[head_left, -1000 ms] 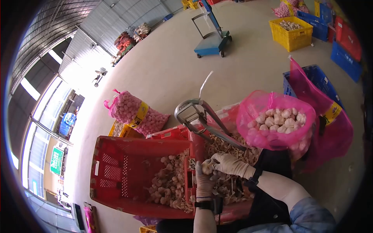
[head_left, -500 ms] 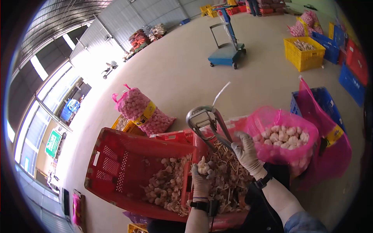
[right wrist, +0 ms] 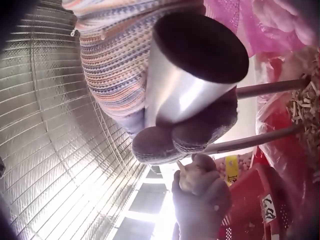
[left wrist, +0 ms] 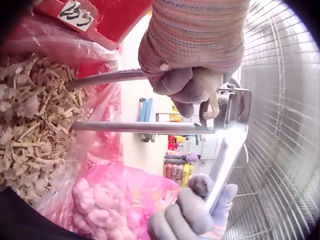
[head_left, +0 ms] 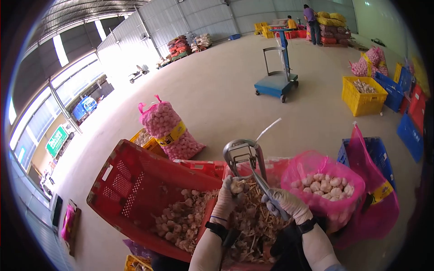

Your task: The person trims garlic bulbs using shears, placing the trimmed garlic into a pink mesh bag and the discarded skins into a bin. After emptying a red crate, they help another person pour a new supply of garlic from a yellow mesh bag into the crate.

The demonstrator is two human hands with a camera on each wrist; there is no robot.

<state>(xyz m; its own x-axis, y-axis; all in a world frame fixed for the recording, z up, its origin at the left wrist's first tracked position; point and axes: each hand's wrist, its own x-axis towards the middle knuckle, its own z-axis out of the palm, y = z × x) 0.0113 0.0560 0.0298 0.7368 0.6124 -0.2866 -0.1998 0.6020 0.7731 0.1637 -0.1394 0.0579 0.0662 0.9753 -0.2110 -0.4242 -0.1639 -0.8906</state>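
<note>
My gloved left hand (head_left: 224, 201) holds a garlic bulb (head_left: 237, 186) up against the metal stem cutter (head_left: 242, 147). In the left wrist view the bulb's stem (left wrist: 214, 106) points into the cutter's head, while the fingers hide part of the bulb. My right hand (head_left: 291, 205), also gloved, is wrapped around the cutter's lever handle (right wrist: 182, 80), a shiny tube with an open end. Under both hands lie dry garlic skins and cut stems (head_left: 253, 230). A red crate (head_left: 131, 180) with loose garlic bulbs (head_left: 176, 221) stands to the left.
On the right is an open pink mesh bag (head_left: 323, 185) of trimmed garlic, with a blue crate (head_left: 375, 151) behind it. A full pink bag (head_left: 167, 128) stands beyond the red crate. Farther off are a platform scale (head_left: 276, 85), a yellow crate (head_left: 364, 97) and people near stacked sacks (head_left: 332, 34).
My right hand has left the bulb, taken the lever handle and brought it down toward me. The left hand has carried the bulb forward to the cutter. The head view has tilted up.
</note>
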